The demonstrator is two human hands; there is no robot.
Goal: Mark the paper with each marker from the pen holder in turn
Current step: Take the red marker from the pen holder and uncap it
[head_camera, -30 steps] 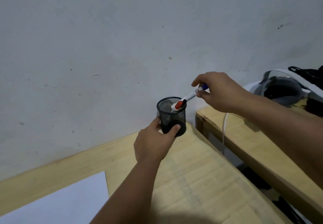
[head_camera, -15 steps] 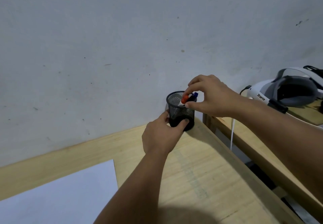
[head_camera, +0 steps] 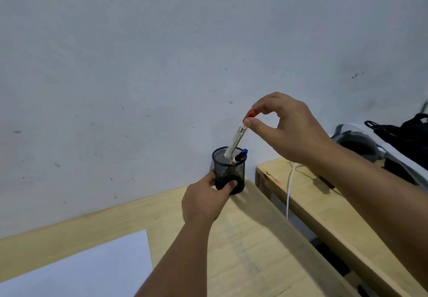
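Observation:
A black mesh pen holder [head_camera: 228, 171] stands at the far corner of the wooden table [head_camera: 254, 250], against the wall. My left hand [head_camera: 205, 201] grips its lower part. My right hand [head_camera: 286, 127] pinches the red cap end of a white marker [head_camera: 237, 140], which is tilted and half lifted, its lower end still inside the holder. A blue-capped marker [head_camera: 240, 156] leans in the holder. A white sheet of paper [head_camera: 81, 271] lies at the table's near left.
A second wooden table [head_camera: 324, 204] stands to the right across a narrow gap, with a white cable [head_camera: 289, 190] hanging over its edge. A white headset [head_camera: 361, 143] and a black bag [head_camera: 407, 134] lie on it. A grey wall rises behind.
My right hand dropped the blue-capped marker into the holder, took the red-capped marker by its cap, and has lifted it upward. The left hand stayed on the holder.

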